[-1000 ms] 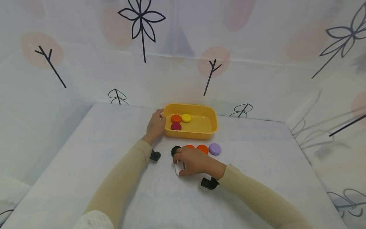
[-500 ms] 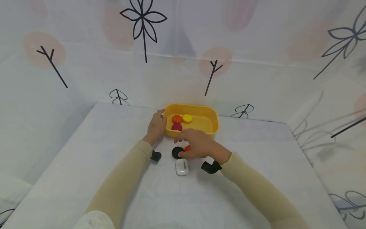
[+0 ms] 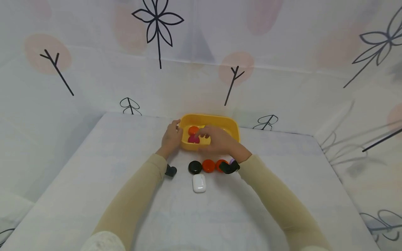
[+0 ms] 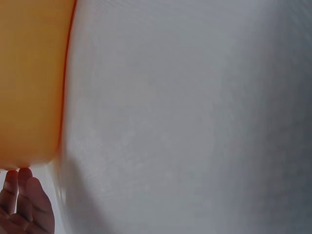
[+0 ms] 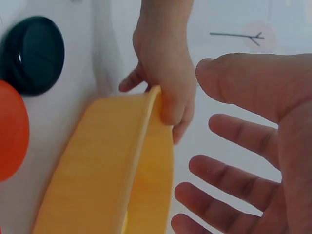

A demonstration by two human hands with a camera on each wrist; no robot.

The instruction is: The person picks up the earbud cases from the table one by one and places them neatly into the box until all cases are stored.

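Observation:
My left hand [image 3: 171, 137] touches the left end of a yellow plastic tray [image 3: 188, 146]. In the left wrist view its straight fingertips [image 4: 24, 173] meet the tray's outer wall. My right hand [image 3: 218, 140] is over the tray, fingers spread and nothing between them, as the right wrist view shows. Inside the tray lie an orange disc [image 3: 193, 130] and a crimson disc [image 3: 193, 139]; a yellow one is mostly hidden behind the right hand. A dark green disc [image 5: 36, 56] lies on the table outside the tray.
In front of the tray, two orange-red discs [image 3: 208, 166] sit in a row beside the dark one, with a purple disc [image 3: 232, 161] partly covered by the black wrist mount [image 3: 229, 167]. Nearer stands a white rounded case [image 3: 199, 183]. A patterned cloth wall [image 3: 188, 87] rises behind.
My right hand has moved away from the white case, passed over the row of discs and reached over the tray. The left hand has stayed at the tray's left end.

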